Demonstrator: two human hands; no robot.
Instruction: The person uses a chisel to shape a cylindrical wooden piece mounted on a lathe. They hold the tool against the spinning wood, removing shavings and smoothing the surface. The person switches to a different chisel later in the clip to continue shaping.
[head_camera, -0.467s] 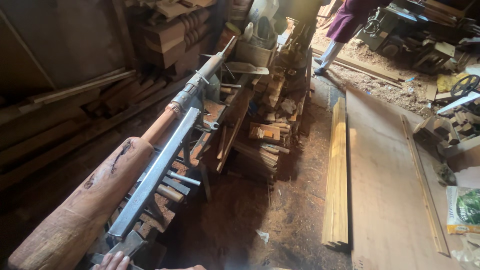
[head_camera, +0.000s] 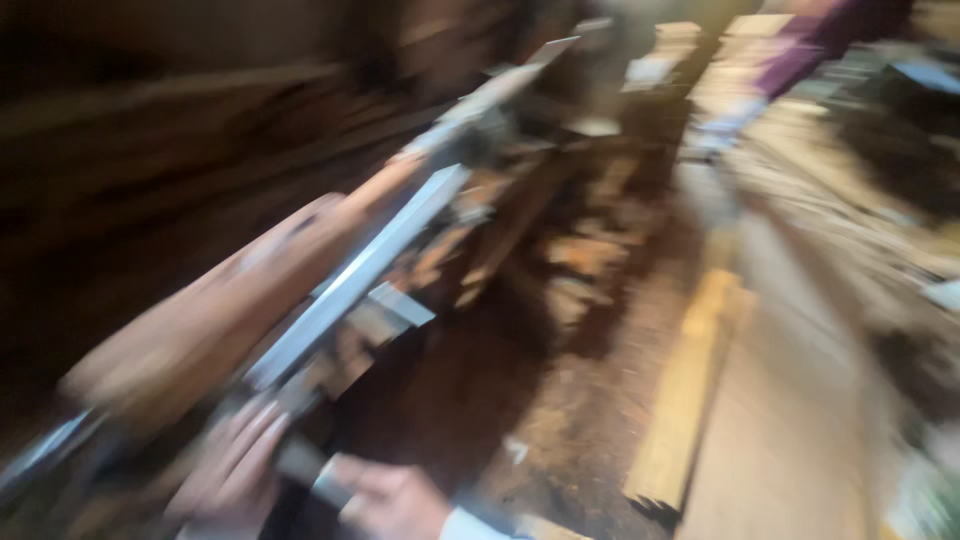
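both hands low at the near end of the lathe: left hand (head_camera: 232, 470) fingers curled against the metal rail (head_camera: 350, 285), right hand (head_camera: 385, 495) pinching a small grey part; blurred. best steadied before adjusting beside the long wooden log (head_camera: 230, 320).

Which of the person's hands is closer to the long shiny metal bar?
Left. The left hand sits right under the near end of the metal bar, at the machine's edge. The right hand is lower and further right, away from it.
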